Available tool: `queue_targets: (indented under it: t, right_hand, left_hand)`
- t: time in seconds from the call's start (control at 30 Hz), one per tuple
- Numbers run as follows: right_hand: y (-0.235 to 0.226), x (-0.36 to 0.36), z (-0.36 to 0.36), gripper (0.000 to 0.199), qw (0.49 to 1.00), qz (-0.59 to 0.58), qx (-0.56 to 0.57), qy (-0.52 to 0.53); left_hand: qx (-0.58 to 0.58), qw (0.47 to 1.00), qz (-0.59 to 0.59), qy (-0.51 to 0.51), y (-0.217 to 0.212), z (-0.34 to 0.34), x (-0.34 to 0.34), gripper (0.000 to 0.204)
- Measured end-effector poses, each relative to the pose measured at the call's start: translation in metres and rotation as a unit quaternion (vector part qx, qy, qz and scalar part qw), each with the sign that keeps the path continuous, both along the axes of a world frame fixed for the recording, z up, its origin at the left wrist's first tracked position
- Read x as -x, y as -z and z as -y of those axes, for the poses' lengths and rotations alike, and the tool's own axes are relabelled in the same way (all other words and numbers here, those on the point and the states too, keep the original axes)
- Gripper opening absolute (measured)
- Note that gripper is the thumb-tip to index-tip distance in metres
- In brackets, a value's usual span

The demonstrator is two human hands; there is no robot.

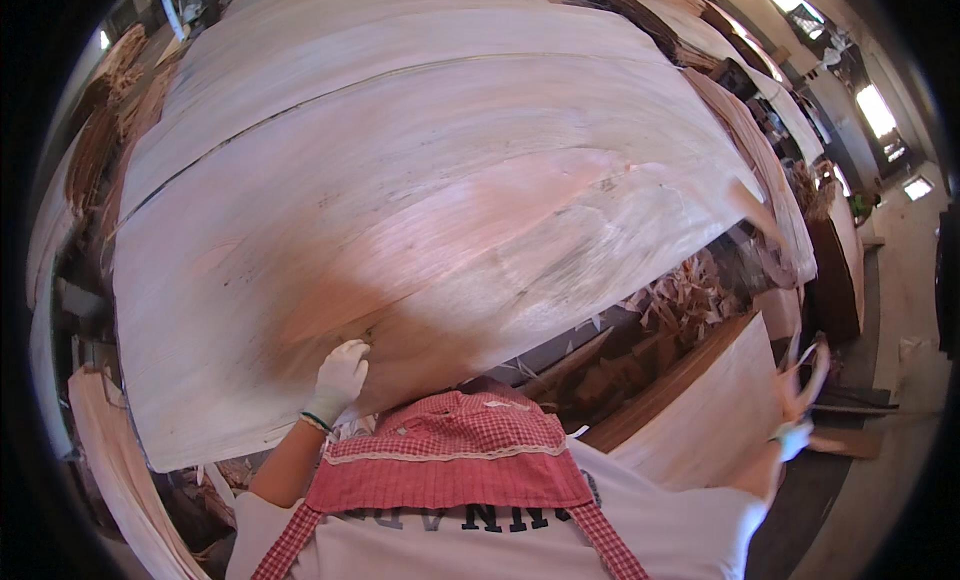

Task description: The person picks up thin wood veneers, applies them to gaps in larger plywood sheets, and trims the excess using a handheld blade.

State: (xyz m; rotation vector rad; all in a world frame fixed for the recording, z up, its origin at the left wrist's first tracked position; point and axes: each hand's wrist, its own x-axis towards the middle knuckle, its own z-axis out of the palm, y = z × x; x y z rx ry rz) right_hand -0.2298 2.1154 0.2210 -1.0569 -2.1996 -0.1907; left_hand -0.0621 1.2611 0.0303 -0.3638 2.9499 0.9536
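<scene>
A broad pale wood veneer sheet (480,220) with pinkish patches and dark streaks spreads in front of me. On its near left part rests my left hand (342,375), in a white glove with a green cuff edge. Its fingers lie on the sheet, slightly bent, and grip nothing that I can see. My right hand (793,438) is stretched far out to the right, smeared by motion, so its fingers cannot be made out. A thin, blurred pale strip (818,372) loops just above it; whether the hand holds it is unclear.
Behind the sheet's dark seam lies more pale veneer (400,40). Veneer scraps (690,295) are heaped under its right edge. A stack of veneer (690,410) stands at my near right, and upright sheets (125,470) lean at the near left. More wood lines both sides.
</scene>
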Motion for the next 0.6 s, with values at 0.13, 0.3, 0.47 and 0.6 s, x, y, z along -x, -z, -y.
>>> queue_targets:
  t: [0.13, 0.3, 0.47, 0.6]
  right_hand:
    - [0.191, -0.044, 0.05, 0.032, 0.967, 0.204, 0.15, 0.036]
    - [0.296, -0.008, 0.191, 0.025, 0.912, 0.207, 0.213, -0.284]
    - [0.253, 0.043, 0.292, 0.039, 0.805, 0.159, 0.367, -0.439]
    - [0.277, 0.057, 0.26, 0.049, 0.723, 0.172, 0.576, -0.341]
  left_hand:
    - [0.033, 0.996, -0.064, 0.05, -0.017, -0.005, 0.063, 0.025]
    - [0.08, 0.993, -0.067, 0.06, -0.03, -0.014, 0.134, 0.025]
    - [0.16, 0.98, -0.117, -0.006, -0.013, 0.012, 0.13, 0.024]
    - [0.216, 0.967, -0.027, -0.131, 0.011, 0.035, 0.124, 0.011]
